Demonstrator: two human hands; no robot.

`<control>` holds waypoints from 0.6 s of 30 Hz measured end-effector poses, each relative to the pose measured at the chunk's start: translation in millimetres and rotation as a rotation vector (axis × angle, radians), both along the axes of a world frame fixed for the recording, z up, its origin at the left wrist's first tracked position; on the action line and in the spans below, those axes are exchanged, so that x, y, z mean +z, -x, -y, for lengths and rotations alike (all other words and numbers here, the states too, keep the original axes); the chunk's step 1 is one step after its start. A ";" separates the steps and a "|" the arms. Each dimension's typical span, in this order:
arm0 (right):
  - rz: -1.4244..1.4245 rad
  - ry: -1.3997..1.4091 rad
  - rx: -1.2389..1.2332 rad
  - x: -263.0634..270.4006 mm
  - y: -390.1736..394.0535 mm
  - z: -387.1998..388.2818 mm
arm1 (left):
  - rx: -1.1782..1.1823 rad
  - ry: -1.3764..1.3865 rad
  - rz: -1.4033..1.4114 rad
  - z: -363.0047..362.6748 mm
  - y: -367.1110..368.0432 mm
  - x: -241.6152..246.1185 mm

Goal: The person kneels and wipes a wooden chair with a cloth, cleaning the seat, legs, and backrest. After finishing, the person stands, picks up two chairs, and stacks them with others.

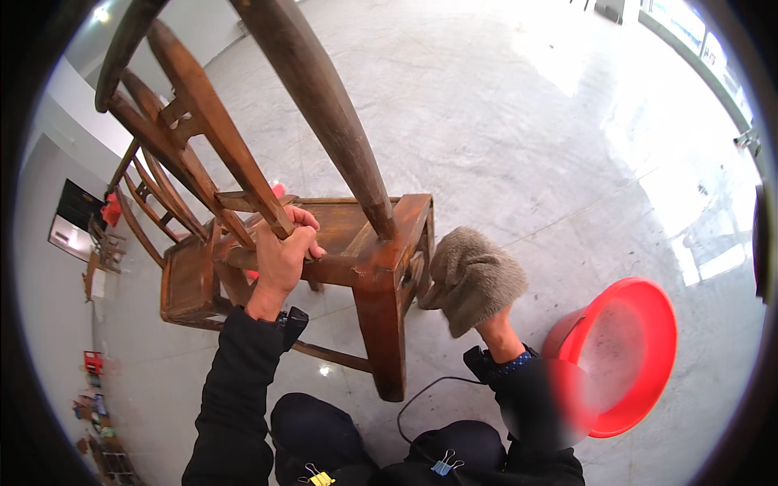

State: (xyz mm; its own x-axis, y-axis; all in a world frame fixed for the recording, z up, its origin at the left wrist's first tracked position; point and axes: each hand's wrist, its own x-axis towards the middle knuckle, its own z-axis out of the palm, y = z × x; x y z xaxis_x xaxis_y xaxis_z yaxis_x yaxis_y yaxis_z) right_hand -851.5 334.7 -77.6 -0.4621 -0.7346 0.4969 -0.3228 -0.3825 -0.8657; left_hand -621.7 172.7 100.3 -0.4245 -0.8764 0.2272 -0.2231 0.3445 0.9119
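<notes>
A brown wooden chair (340,267) stands before me, its back rising at the left and its seat behind my left hand. My left hand (285,249) is closed around the lower end of a back spindle, just above the seat's rear rail. A grey-brown cloth (477,276) covers most of my right hand (499,334), which holds it beside the chair's right side; the fingers are hidden under the cloth. Whether the cloth touches the chair frame I cannot tell. A red plastic basin (632,358) sits on the floor to the right of my right forearm.
A second wooden chair (188,279) stands close by on the left. A black cable (419,392) loops near my knees. Further left, a red item (93,362) and assorted things lie along the wall. Grey, glossy floor (486,121) extends beyond the chair.
</notes>
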 end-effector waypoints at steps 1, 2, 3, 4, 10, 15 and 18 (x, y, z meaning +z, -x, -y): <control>-0.339 0.034 -0.140 19.1 7.7 -3.6 | 0.004 0.000 -0.001 1.5 -2.3 -0.2; -0.415 -0.067 -0.054 39.2 15.7 -7.5 | 0.007 0.000 -0.001 4.4 -4.7 -1.2; -0.523 -0.174 0.002 71.8 33.2 -17.3 | -0.020 -0.004 -0.031 9.3 6.0 -4.0; -0.604 -0.021 -0.039 78.6 34.8 -19.0 | -0.018 0.012 -0.021 10.0 4.4 -4.6; -0.749 0.088 -0.101 202.9 7.1 -13.5 | 0.000 0.017 0.000 21.8 9.9 -9.2; -1.218 0.347 -0.534 261.8 0.3 38.9 | 0.049 -0.038 0.011 14.2 -7.2 -12.9; -1.232 0.376 -0.601 279.4 14.4 88.1 | -0.006 -0.068 -0.053 -3.5 6.3 -15.8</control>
State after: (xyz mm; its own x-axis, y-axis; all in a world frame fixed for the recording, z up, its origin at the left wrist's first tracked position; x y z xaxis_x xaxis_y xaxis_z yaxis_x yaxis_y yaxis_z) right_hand -865.9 246.6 201.8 0.2128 -0.3210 0.9228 -0.9770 -0.0603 0.2044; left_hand -628.0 176.2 84.6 -0.4192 -0.8879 0.1893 -0.1723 0.2825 0.9437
